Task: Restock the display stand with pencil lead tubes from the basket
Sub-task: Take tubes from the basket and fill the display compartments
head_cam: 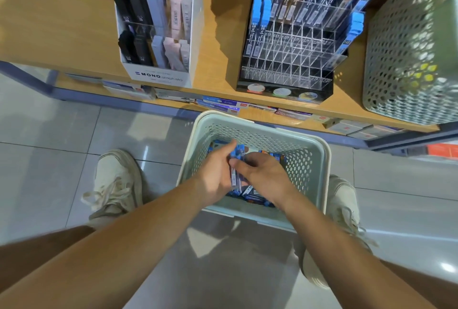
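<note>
A pale green perforated basket [319, 160] sits on the floor between my feet, holding several blue-capped pencil lead tubes [250, 191]. Both hands are inside it. My left hand [215, 172] grips a small bundle of tubes [234, 175] from the left. My right hand [262, 177] pinches the same bundle from the right with thumb and fingers. The clear acrylic display stand [292, 43] stands on the wooden shelf above; its upper rows carry blue and orange tubes, while its lower front slots are bare.
A white MONO graph cardboard display [158, 75] of pencils stands to the stand's left. A second perforated basket [409, 56] lies on the shelf at right. Boxed stock fills the shelf below. My shoes [116, 184] flank the floor basket.
</note>
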